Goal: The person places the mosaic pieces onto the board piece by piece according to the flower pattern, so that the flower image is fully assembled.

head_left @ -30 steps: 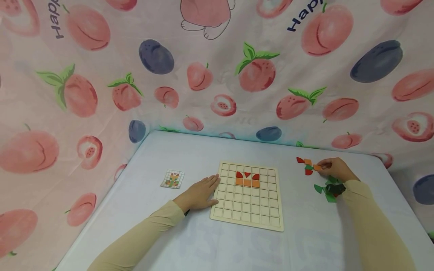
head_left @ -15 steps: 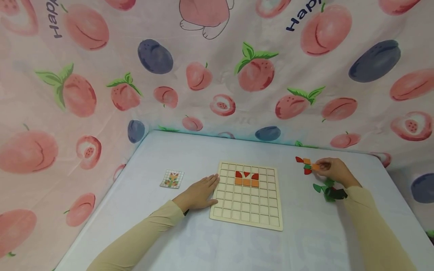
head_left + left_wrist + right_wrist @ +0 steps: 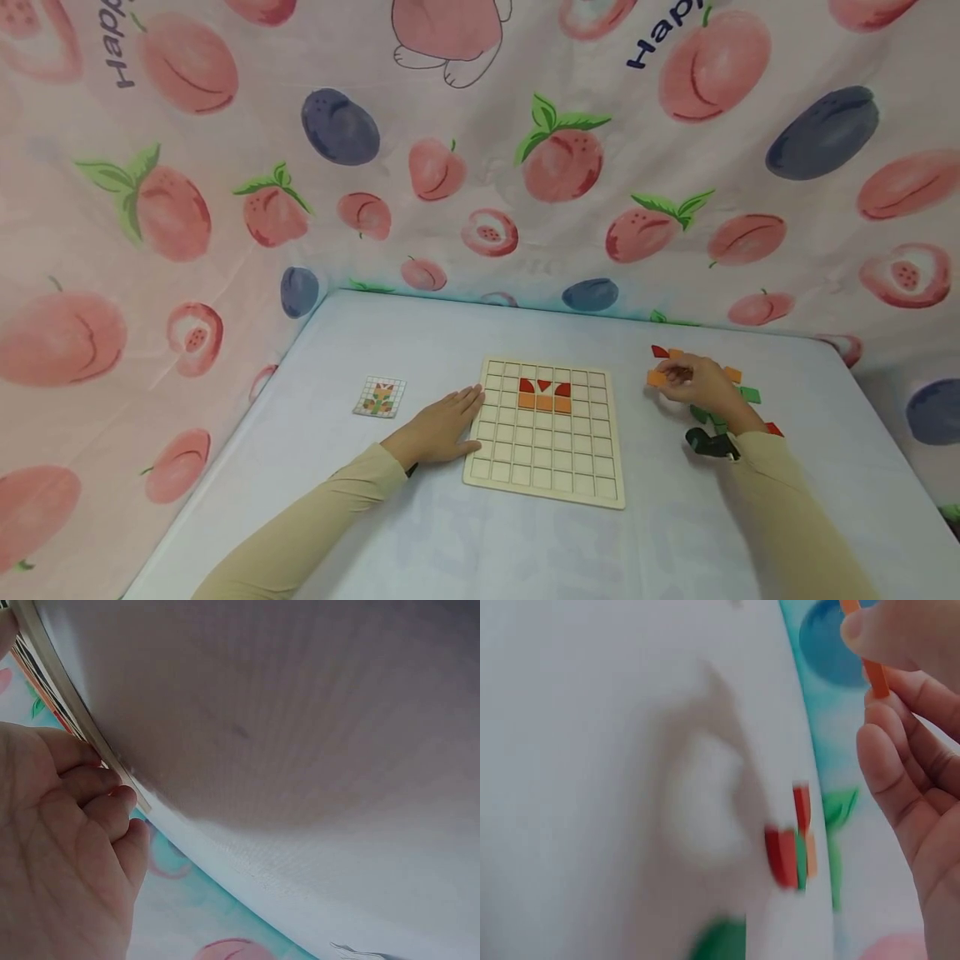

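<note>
A pale wooden grid board lies mid-table. Red curved pieces with a red triangle between them sit in its upper cells, above a row of orange squares. My left hand rests along the board's left edge, fingers extended; the left wrist view shows the fingertips touching the board's rim. Over the table right of the board, my right hand pinches an orange square tile between thumb and fingers. The right wrist view shows that orange tile edge-on, held above the surface.
A small pattern card lies left of the board. Around and beneath the right hand are loose pieces: a red one, an orange square, a green square and others partly hidden. A printed fruit cloth hangs behind.
My right hand has picked up an orange square from the loose pieces and moved left with it. More loose pieces show behind that hand. The left hand and board stay in place.
</note>
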The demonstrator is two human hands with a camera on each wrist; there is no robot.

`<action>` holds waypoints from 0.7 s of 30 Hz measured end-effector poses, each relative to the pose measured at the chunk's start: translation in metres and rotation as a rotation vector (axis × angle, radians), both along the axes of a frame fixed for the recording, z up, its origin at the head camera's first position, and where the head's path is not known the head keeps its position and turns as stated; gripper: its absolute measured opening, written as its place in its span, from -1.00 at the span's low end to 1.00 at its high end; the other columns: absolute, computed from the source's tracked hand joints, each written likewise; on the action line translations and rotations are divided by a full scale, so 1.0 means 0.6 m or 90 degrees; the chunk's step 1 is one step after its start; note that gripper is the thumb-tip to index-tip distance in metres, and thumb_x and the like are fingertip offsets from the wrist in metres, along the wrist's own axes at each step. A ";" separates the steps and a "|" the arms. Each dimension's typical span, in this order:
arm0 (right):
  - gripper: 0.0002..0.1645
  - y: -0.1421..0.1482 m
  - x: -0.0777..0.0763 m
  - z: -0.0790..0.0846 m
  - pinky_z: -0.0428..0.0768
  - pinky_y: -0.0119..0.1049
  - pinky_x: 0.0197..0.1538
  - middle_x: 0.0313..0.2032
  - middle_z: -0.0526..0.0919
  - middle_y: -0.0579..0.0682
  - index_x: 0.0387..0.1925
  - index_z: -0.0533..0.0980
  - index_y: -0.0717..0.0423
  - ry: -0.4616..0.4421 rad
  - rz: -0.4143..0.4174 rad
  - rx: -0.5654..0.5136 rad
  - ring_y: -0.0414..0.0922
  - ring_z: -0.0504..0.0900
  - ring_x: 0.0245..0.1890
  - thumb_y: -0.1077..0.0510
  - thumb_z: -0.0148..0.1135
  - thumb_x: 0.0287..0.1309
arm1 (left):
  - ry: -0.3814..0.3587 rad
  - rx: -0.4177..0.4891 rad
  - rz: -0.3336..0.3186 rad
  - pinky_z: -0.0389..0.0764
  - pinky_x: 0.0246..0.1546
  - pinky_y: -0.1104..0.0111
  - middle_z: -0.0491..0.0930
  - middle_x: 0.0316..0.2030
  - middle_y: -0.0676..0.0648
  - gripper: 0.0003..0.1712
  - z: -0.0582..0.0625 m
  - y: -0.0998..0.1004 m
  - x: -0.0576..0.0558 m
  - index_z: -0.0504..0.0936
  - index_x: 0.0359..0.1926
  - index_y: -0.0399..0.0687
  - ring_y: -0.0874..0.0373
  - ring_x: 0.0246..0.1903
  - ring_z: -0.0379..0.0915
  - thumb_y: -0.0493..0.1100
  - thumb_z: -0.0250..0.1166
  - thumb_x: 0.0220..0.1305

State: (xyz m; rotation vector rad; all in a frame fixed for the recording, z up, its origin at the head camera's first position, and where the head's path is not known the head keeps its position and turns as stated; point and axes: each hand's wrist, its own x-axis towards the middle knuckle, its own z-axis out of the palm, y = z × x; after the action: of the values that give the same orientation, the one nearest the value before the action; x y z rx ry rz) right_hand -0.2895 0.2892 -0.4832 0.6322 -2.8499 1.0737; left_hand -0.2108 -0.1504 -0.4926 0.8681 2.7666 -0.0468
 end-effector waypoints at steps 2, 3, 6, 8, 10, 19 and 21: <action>-0.72 -0.018 0.006 0.003 0.52 -0.54 -0.36 -0.41 0.58 0.07 -0.26 0.59 0.34 -0.006 0.008 -0.004 -0.38 0.44 -0.44 0.35 0.34 -0.13 | 0.000 -0.002 0.000 -0.02 0.47 0.25 -0.14 0.49 -0.13 -0.07 -0.001 -0.001 0.000 -0.10 0.47 -0.19 0.05 0.48 -0.21 0.29 -0.04 0.34; -0.72 -0.028 0.008 0.004 0.52 -0.52 -0.35 -0.40 0.59 0.05 -0.26 0.59 0.32 -0.005 0.010 -0.003 -0.37 0.44 -0.44 0.35 0.35 -0.13 | 0.000 0.001 -0.001 -0.01 0.47 0.25 -0.14 0.48 -0.13 -0.07 -0.002 -0.001 0.000 -0.10 0.47 -0.19 0.05 0.48 -0.20 0.29 -0.04 0.34; -0.71 -0.056 0.013 0.006 0.54 -0.48 -0.30 -0.37 0.61 0.06 -0.25 0.59 0.30 -0.011 0.029 -0.008 -0.31 0.47 -0.41 0.34 0.38 -0.12 | 0.002 0.000 -0.004 -0.01 0.47 0.24 -0.14 0.48 -0.13 -0.07 -0.003 -0.002 0.000 -0.10 0.47 -0.20 0.04 0.48 -0.20 0.28 -0.04 0.34; -0.71 -0.075 0.015 0.007 0.54 -0.47 -0.28 -0.35 0.61 0.05 -0.24 0.59 0.28 -0.018 0.044 -0.012 -0.27 0.48 -0.39 0.33 0.38 -0.10 | 0.003 -0.002 -0.006 -0.01 0.47 0.24 -0.14 0.48 -0.14 -0.07 -0.003 -0.003 -0.002 -0.10 0.47 -0.20 0.04 0.48 -0.20 0.29 -0.04 0.34; -0.72 -0.094 0.018 0.008 0.55 -0.45 -0.28 -0.35 0.61 0.05 -0.24 0.60 0.27 -0.029 0.059 -0.020 -0.23 0.48 -0.38 0.32 0.38 -0.09 | 0.006 -0.003 -0.008 -0.01 0.47 0.24 -0.13 0.48 -0.14 -0.07 -0.002 -0.003 -0.002 -0.09 0.46 -0.21 0.03 0.48 -0.19 0.29 -0.04 0.34; -0.73 -0.177 0.032 -0.001 0.57 -0.44 -0.30 -0.36 0.60 0.01 -0.25 0.62 0.21 -0.064 0.120 -0.054 -0.24 0.48 -0.40 0.28 0.42 -0.09 | 0.006 0.009 -0.011 0.01 0.47 0.23 -0.11 0.48 -0.15 -0.07 -0.001 -0.003 -0.001 -0.09 0.46 -0.22 0.02 0.47 -0.17 0.29 -0.03 0.34; -0.74 -0.193 0.036 -0.003 0.57 -0.44 -0.31 -0.37 0.60 0.02 -0.26 0.63 0.21 -0.070 0.137 -0.062 -0.22 0.50 -0.41 0.27 0.43 -0.09 | 0.006 0.010 -0.012 0.01 0.47 0.23 -0.11 0.48 -0.15 -0.07 -0.002 -0.003 0.000 -0.08 0.46 -0.22 0.02 0.47 -0.17 0.28 -0.03 0.34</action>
State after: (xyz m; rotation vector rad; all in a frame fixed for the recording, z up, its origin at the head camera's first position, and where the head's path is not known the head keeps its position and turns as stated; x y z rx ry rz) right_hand -0.2679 0.1736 -0.4849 0.9163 -2.8482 1.3083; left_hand -0.2110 -0.1523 -0.4936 0.8996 2.7712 -0.0323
